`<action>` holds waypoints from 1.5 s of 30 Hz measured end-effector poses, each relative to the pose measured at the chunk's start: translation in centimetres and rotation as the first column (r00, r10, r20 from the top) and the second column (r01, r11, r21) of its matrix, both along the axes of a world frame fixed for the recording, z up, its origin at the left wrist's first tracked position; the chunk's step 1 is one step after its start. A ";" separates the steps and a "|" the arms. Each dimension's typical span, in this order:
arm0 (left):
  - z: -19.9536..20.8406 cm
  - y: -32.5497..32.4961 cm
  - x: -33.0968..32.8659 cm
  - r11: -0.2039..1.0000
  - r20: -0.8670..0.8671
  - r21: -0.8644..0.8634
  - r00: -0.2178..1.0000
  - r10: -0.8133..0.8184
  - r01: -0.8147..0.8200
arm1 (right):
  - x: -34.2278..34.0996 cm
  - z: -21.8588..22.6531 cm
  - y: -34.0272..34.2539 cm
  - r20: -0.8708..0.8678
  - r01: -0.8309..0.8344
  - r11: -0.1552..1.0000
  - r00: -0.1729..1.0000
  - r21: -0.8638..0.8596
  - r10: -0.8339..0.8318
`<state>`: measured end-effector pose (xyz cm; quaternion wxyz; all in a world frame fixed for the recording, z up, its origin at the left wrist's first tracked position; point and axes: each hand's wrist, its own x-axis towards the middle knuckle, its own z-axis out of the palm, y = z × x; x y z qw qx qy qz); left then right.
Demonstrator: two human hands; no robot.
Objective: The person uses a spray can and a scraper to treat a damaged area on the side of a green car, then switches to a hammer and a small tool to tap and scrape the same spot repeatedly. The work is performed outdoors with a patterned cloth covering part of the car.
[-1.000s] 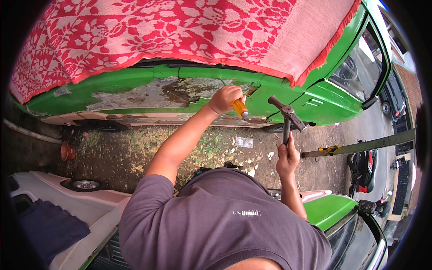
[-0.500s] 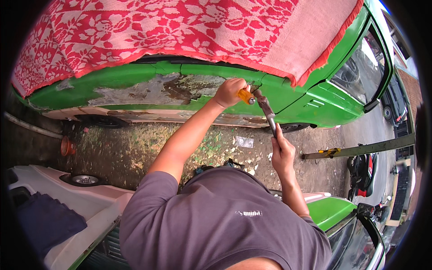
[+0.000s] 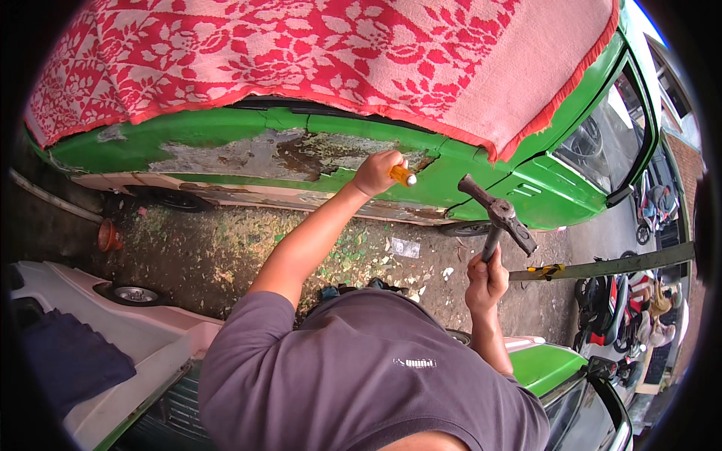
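Wrapped round an amber-handled tool (image 3: 402, 176), my left hand (image 3: 377, 173) is up against the side of the green vehicle (image 3: 519, 180). The tool's handle end points toward me; its working end is hidden, so I cannot tell its kind for sure. Bare grey metal and flaking paint (image 3: 301, 154) show on the panel beside that hand. My right hand (image 3: 486, 283) is closed round the shaft of a hammer (image 3: 499, 213), whose metal head is raised clear of both the tool and the panel.
A red and pink floral blanket (image 3: 301, 56) covers the vehicle's top. Paint chips and a clear plastic piece (image 3: 405, 247) litter the ground. At right a metal beam (image 3: 639, 263) juts in, with parked motorcycles (image 3: 602, 308) beyond. Another vehicle (image 3: 188, 325) stands close behind me; an orange pot (image 3: 109, 236) lies left.
The hammer has swung back from the tool's handle, right and toward me, with my right hand. My left hand and its tool sit slightly farther left and lower in view.
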<state>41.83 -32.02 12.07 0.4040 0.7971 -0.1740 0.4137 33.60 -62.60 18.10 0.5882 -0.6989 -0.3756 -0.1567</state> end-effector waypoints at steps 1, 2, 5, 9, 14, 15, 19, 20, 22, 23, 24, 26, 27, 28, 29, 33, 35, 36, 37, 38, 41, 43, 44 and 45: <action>0.4 -0.2 -0.1 0.998 0.031 0.047 0.999 -0.040 0.038 | 0.2 0.2 0.1 -0.005 0.007 0.999 1.000 -0.042 -0.007; 0.9 -0.6 -0.1 0.993 0.060 0.095 0.995 -0.081 0.075 | 0.5 0.3 0.2 -0.010 0.014 0.996 1.000 -0.083 -0.015; 2.8 -1.2 0.0 0.981 0.141 0.167 0.982 -0.127 0.103 | 1.2 0.9 0.5 -0.036 0.033 0.984 0.999 -0.178 -0.040; 2.7 -0.8 0.2 0.982 0.175 0.165 0.977 -0.125 0.096 | 1.0 0.9 0.6 -0.069 0.043 0.986 0.996 -0.161 -0.055; 2.0 -0.3 0.0 0.981 0.172 0.176 0.978 -0.118 0.088 | 0.8 1.0 0.9 -0.120 0.039 0.991 0.991 -0.126 -0.054; 2.2 -0.2 0.0 0.980 0.168 0.175 0.978 -0.122 0.092 | 0.8 1.0 0.9 -0.116 0.038 0.992 0.992 -0.123 -0.052; 2.3 -0.2 -0.1 0.981 0.156 0.159 0.979 -0.133 0.108 | 0.6 0.6 0.7 -0.070 0.066 0.988 0.995 -0.137 -0.076; 2.3 -0.2 -0.1 0.981 0.155 0.160 0.979 -0.132 0.107 | 0.5 0.6 0.6 -0.098 0.063 0.987 0.992 -0.147 -0.078; 2.3 -0.1 0.0 0.982 0.153 0.159 0.980 -0.130 0.105 | 0.3 0.9 0.5 -0.154 0.056 0.984 0.985 -0.169 -0.082; 2.3 -0.1 0.0 0.981 0.155 0.161 0.979 -0.135 0.110 | 0.2 0.9 0.5 -0.149 0.061 0.985 0.985 -0.160 -0.085; 2.4 -0.1 0.1 0.980 0.159 0.164 0.977 -0.142 0.116 | 0.2 0.8 0.6 -0.142 0.068 0.986 0.986 -0.149 -0.090; 2.4 -0.1 0.2 0.979 0.165 0.166 0.975 -0.148 0.120 | 0.3 0.5 0.6 -0.125 0.082 0.987 0.987 -0.137 -0.099; 2.4 -0.2 0.2 0.979 0.166 0.165 0.975 -0.146 0.118 | 0.3 0.3 0.5 -0.115 0.088 0.987 0.988 -0.136 -0.104; 2.3 -0.2 0.2 0.980 0.168 0.164 0.975 -0.144 0.116 | 0.3 0.3 0.5 -0.106 0.093 0.986 0.988 -0.135 -0.108; 2.3 -0.2 0.2 0.983 0.152 0.145 0.979 -0.133 0.111 | 0.2 0.4 0.5 -0.125 0.103 0.979 0.984 -0.173 -0.125; 2.8 -0.1 0.5 0.994 0.086 0.039 0.991 -0.104 0.101 | 0.1 0.8 1.1 0.026 0.152 0.958 0.988 -0.244 -0.151; 2.8 -0.2 0.6 0.996 0.068 0.003 0.993 -0.094 0.094 | 0.0 0.3 1.5 0.174 0.150 0.970 0.978 -0.191 -0.117; 2.8 -0.3 0.7 0.996 0.067 0.003 0.994 -0.087 0.087 | -0.1 0.0 1.7 0.231 0.127 0.981 0.969 -0.143 -0.092; 2.9 -0.3 0.8 0.997 0.067 0.004 0.995 -0.080 0.080 | -0.2 -0.1 2.0 0.287 0.101 0.990 0.955 -0.096 -0.070; 3.0 -0.2 1.0 0.996 0.086 0.004 0.992 -0.088 0.088 | -0.1 -0.2 2.4 0.313 0.141 0.977 0.946 -0.158 -0.085; 3.1 -0.6 0.8 0.994 0.123 -0.018 0.987 -0.103 0.106 | -0.2 0.5 2.8 0.147 0.106 0.942 0.987 -0.318 -0.061; 3.7 -0.5 0.6 0.996 0.133 -0.034 0.988 -0.076 0.081 | -0.2 -0.5 1.6 0.180 0.089 0.979 0.982 -0.183 -0.055; 3.7 -0.3 0.7 0.996 0.135 -0.024 0.988 -0.077 0.081 | -0.5 -1.1 1.3 0.200 0.076 0.991 0.978 -0.110 -0.053; 3.5 -0.4 0.7 0.996 0.136 -0.015 0.987 -0.080 0.083 | -0.4 -0.7 1.7 0.203 0.089 0.977 0.978 -0.194 -0.049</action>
